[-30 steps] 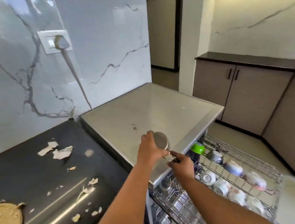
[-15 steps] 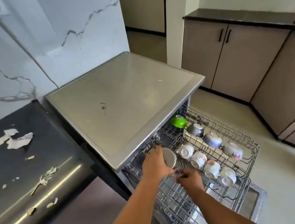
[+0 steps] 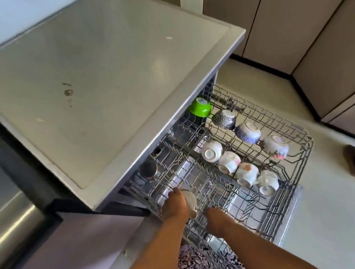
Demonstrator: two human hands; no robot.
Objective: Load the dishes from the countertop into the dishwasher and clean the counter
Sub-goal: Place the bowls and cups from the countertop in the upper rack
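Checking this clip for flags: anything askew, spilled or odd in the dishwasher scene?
Little stands out. The cups in the rack lie tipped at mixed angles rather than squarely upside down. The dishwasher top carries a small stain and a few specks. The left hand holds a cup low over the rack.
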